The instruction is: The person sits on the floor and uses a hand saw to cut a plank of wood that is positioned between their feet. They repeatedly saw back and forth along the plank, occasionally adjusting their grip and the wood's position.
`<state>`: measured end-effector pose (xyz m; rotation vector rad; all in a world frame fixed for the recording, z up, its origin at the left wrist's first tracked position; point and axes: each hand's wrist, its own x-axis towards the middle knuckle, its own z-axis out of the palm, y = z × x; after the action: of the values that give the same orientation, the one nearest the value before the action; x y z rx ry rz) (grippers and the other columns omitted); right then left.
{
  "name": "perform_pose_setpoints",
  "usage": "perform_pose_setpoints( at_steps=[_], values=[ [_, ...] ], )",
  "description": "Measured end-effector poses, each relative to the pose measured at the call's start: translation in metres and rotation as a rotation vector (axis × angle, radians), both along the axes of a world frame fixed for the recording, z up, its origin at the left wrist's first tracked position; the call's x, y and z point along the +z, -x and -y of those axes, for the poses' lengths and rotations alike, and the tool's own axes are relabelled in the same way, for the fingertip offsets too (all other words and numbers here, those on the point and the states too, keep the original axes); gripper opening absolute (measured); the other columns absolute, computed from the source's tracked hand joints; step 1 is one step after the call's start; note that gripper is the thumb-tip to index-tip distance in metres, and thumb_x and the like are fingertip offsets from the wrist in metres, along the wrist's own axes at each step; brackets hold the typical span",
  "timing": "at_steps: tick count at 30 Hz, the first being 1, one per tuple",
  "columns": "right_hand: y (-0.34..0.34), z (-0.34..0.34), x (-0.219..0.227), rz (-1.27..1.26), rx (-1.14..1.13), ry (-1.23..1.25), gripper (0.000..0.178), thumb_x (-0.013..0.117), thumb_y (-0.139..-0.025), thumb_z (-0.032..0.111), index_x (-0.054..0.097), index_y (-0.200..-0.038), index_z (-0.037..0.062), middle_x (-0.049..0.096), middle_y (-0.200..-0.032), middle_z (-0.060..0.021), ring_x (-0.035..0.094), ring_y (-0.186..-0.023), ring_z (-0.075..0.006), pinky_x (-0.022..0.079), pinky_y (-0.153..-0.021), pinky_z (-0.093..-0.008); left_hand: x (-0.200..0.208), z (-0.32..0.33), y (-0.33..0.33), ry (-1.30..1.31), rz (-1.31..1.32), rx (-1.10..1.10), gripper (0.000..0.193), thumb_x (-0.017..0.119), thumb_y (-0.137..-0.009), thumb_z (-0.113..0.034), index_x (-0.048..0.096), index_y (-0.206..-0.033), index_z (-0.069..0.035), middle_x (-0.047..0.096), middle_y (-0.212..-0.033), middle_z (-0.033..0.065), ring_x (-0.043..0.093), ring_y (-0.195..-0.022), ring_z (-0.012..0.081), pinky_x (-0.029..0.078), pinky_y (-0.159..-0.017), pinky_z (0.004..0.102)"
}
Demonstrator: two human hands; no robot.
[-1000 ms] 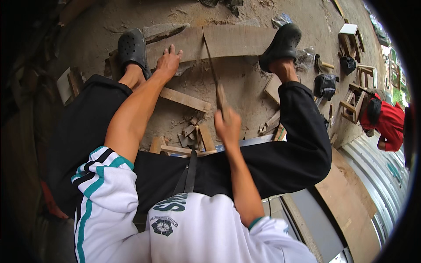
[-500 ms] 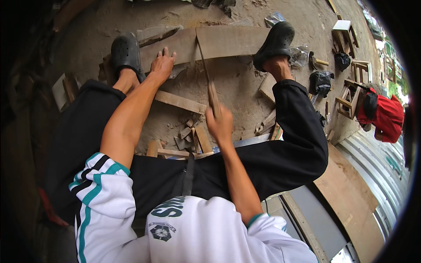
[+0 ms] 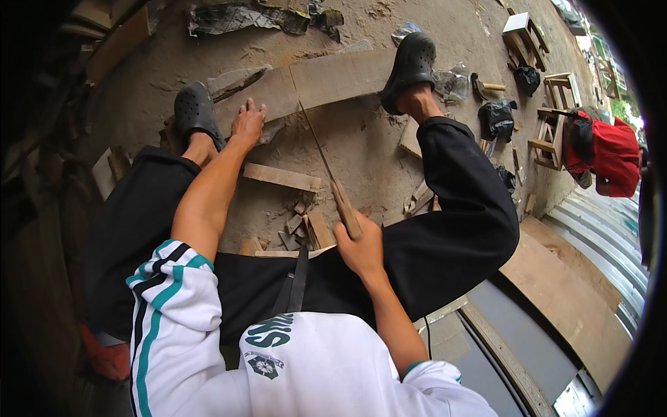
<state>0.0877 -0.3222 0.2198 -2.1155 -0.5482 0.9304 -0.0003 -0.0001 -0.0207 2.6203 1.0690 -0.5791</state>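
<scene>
The right hand (image 3: 363, 251), lower than half a second ago, is clenched round the wooden handle of a handsaw (image 3: 332, 182) whose blade tip meets the long plank (image 3: 326, 80) lying on the ground. The left hand (image 3: 247, 124), fingers spread, presses the plank beside a black clog (image 3: 196, 111). Wood offcuts (image 3: 299, 226) lie between the legs.

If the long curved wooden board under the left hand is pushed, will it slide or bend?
The long curved wooden board looks thick and stiff, so it would probably not bend. The left hand presses on it and both black clogs stand on it, so it likely stays put. On the dusty ground it might otherwise slide.
</scene>
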Motion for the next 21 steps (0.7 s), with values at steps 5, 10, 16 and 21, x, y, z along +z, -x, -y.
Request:
perform_pose_setpoints(
  at_steps=[5,10,16,21],
  values=[
    [-0.026,0.039,0.035,-0.038,-0.035,0.019,0.022,0.066,-0.087,0.017,0.057,-0.079,-0.0021,0.051,-0.059,-0.0096,0.045,-0.054,-0.0139,0.041,-0.054,-0.0312,0.017,0.021,0.0,-0.051,0.01,0.054,0.055,0.056,-0.091,-0.015,0.041,-0.144,-0.014,0.029,-0.153,0.0198,0.034,-0.138,0.0403,0.049,-0.097,0.0464],
    [-0.047,0.019,0.042,-0.105,-0.106,-0.048,0.026,0.068,-0.089,0.024,0.059,-0.083,0.0005,0.054,-0.061,-0.0028,0.047,-0.057,-0.0098,0.04,-0.054,-0.0269,0.001,0.04,-0.011,-0.08,0.207,0.07,0.066,0.058,-0.091,-0.035,0.035,-0.146,-0.007,0.026,-0.155,0.0181,0.023,-0.143,0.0386,0.033,-0.109,0.0506],
    [-0.044,0.004,0.036,-0.093,-0.155,-0.106,0.026,0.069,-0.089,0.024,0.062,-0.094,-0.0006,0.059,-0.068,-0.0025,0.052,-0.062,-0.0083,0.043,-0.059,-0.0247,0.008,0.021,-0.078,-0.08,0.234,0.183,0.089,0.055,-0.089,-0.052,0.016,-0.151,-0.001,0.01,-0.159,0.0207,0.004,-0.148,0.0345,0.006,-0.119,0.0475],
    [-0.046,0.006,0.034,-0.048,-0.114,-0.116,0.026,0.067,-0.089,0.02,0.063,-0.103,-0.0022,0.059,-0.068,-0.003,0.052,-0.062,-0.0081,0.044,-0.059,-0.0241,0.002,0.014,-0.093,-0.099,0.196,-0.042,0.092,0.048,-0.091,-0.06,0.011,-0.152,-0.002,0.005,-0.159,0.0221,0.002,-0.148,0.0351,0.004,-0.119,0.0484]
  ],
)
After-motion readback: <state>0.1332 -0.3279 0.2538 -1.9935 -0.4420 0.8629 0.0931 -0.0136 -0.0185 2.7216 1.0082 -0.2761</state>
